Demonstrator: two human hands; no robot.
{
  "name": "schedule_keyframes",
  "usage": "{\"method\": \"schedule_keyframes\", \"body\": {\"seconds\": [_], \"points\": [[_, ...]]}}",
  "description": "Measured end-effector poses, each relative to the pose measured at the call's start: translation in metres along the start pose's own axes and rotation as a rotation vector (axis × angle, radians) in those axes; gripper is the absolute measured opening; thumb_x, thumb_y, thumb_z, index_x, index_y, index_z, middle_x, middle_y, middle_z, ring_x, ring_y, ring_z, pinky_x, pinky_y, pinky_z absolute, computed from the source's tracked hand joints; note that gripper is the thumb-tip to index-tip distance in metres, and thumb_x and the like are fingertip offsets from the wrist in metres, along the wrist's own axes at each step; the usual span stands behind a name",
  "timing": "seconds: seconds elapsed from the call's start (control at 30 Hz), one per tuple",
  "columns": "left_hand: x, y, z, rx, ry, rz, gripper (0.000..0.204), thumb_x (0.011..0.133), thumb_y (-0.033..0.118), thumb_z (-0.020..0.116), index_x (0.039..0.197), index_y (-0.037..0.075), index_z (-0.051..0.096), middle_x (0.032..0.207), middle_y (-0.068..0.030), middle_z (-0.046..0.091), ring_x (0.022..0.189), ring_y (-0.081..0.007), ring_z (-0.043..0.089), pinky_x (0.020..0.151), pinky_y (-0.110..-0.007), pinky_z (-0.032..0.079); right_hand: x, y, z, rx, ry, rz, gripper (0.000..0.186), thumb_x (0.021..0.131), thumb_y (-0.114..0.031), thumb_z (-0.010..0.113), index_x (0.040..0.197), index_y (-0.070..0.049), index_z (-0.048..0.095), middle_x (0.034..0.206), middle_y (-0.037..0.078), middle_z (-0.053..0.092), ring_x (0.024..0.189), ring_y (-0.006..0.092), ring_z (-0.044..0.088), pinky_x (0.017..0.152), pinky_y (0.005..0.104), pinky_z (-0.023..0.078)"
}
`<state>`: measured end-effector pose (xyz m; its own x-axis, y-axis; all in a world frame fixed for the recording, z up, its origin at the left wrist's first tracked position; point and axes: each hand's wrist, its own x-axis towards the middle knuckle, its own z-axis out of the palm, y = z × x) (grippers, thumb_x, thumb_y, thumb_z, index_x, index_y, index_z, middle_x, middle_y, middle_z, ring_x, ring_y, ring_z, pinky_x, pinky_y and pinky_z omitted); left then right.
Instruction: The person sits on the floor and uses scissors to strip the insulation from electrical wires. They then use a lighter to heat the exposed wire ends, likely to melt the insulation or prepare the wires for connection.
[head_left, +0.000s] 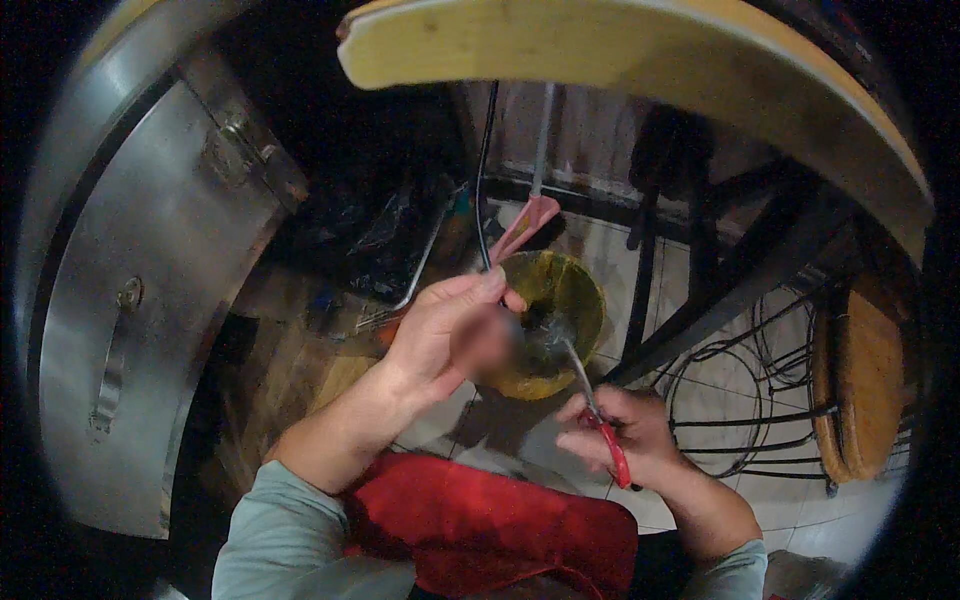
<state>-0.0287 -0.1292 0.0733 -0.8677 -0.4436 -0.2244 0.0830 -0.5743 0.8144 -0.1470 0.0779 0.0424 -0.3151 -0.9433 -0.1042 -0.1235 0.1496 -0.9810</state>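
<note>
My left hand [440, 335] is closed, thumb and fingers pinching a thin black cord [484, 180] that runs up toward the yellow-topped table edge. The lower part of that hand is blurred, so I cannot tell what else it may hold. Lower right, my right hand [635, 425] grips red-handled scissors [615, 458], their metal blade slanting up and left toward the bucket. Beneath and between both hands stands a round yellow bucket [597, 300], with dark and clear, shiny scraps inside. Just beyond my left fingertips is a pink piece [527, 222] at the end of a pale pole.
A yellow-topped table edge [600, 35] arches overhead. Steel cabinet doors [140, 330] stand at left, with black plastic bags [385, 240] beside them. At right are black metal legs [690, 300] and a wire-framed stool with a brown seat [865, 380]. Red cloth [490, 520] covers my lap.
</note>
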Motion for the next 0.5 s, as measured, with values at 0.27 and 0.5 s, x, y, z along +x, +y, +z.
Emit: {"method": "schedule_keyframes", "body": {"seconds": [0.27, 0.5], "points": [[-0.009, 0.001, 0.014, 0.15, 0.037, 0.028, 0.017, 0.088, 0.018, 0.067, 0.083, 0.002, 0.065, 0.068, -0.0047, 0.064, 0.054, -0.0107, 0.06, 0.047, -0.023, 0.048, 0.0, 0.001, 0.005, 0.075, 0.058, -0.151, 0.027, 0.077, -0.008, 0.076, 0.1, -0.005, 0.062, 0.074, 0.0, 0.059, 0.063, 0.0067, 0.056, 0.056, 0.0221, 0.045], [-0.017, -0.016, 0.018, 0.113, -0.078, 0.043, 0.009, 0.089, 0.01, 0.064, 0.087, 0.001, 0.062, 0.073, -0.0083, 0.065, 0.061, -0.0142, 0.064, 0.053, -0.027, 0.053, 0.015, 0.008, 0.014, 0.239, 0.385, -0.394, 0.039, 0.075, -0.001, 0.076, 0.108, -0.004, 0.055, 0.088, 0.004, 0.065, 0.078, 0.0109, 0.062, 0.07, 0.0263, 0.052]]}}
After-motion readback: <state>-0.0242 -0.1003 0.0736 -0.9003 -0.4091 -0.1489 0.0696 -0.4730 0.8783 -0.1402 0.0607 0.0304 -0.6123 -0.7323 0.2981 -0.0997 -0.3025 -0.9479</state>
